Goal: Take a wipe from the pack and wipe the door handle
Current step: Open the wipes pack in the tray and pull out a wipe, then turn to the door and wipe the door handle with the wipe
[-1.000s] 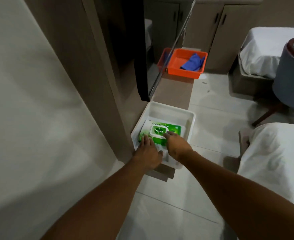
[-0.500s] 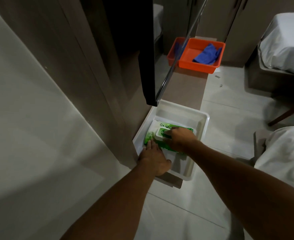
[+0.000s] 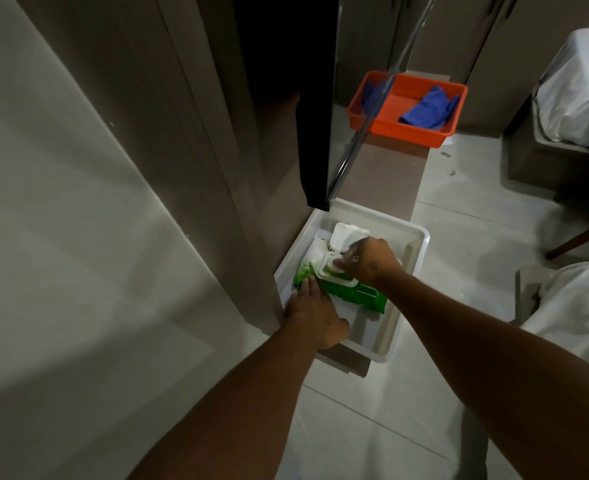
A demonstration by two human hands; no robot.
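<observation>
Down on a low brown bench (image 3: 386, 174) sits one white plastic tray (image 3: 419, 242), rectangular with rounded corners, and inside it lies one soft green pack (image 3: 359, 294) of wipes, its film glossy and crinkled. Its rigid white lid (image 3: 348, 235) stands flipped up at the far end (the printing on the pack is too blurred to read). The right hand (image 3: 371, 259) is at the opening, fingertips pinched together on a pale bit of wipe (image 3: 338, 263) there; how much of it is out I cannot tell. The left hand (image 3: 315, 313) lies flat, fingers spread, pressing the near left end of the pack against the tray floor. Farther along the bench is one orange tray (image 3: 411, 131) holding a crumpled blue cloth (image 3: 426, 107); a mirror (image 3: 355, 98) beside it doubles both. Two white-sheeted beds (image 3: 577, 88) are cut off at the right edge. No door handle can be made out.
</observation>
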